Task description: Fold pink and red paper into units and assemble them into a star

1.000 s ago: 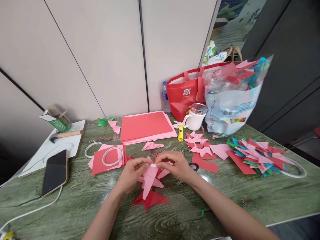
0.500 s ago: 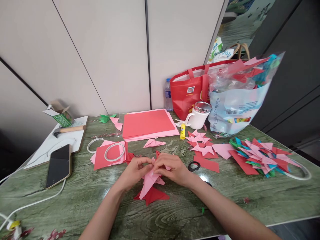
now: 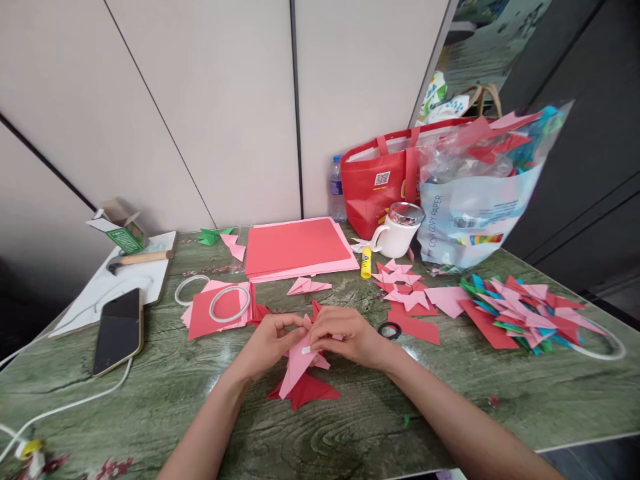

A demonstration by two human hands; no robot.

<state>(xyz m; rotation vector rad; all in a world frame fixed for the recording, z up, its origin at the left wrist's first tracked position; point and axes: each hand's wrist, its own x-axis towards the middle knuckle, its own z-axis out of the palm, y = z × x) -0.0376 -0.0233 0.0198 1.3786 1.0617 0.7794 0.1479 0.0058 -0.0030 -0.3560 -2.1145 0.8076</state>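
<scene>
My left hand (image 3: 270, 341) has its fingers closed on a folded pink paper piece (image 3: 296, 373), held slanting above the table. Pinched fingers of my right hand (image 3: 353, 337) meet a small white strip (image 3: 307, 350) on that paper's face; the fingertips are partly hidden. Beneath the held piece lie folded red paper pieces (image 3: 314, 392), and more pink points stick out behind it. Just beyond my hands rests another folded pink piece (image 3: 309, 287). Two white tape rolls lie to the left, one tape roll (image 3: 229, 304) on top of red and pink paper squares (image 3: 203, 320).
Red and pink sheets (image 3: 300, 247) lie at the back. On the right are a glue stick (image 3: 366, 263), a white mug (image 3: 395, 239), black-handled scissors (image 3: 389, 331), folded paper stars (image 3: 525, 313), and a plastic bag (image 3: 465, 220). A phone (image 3: 119, 332) and hammer (image 3: 140, 260) lie left.
The white strip on the pink paper shows more now, by my right fingertips. Both hands stay almost in place.
</scene>
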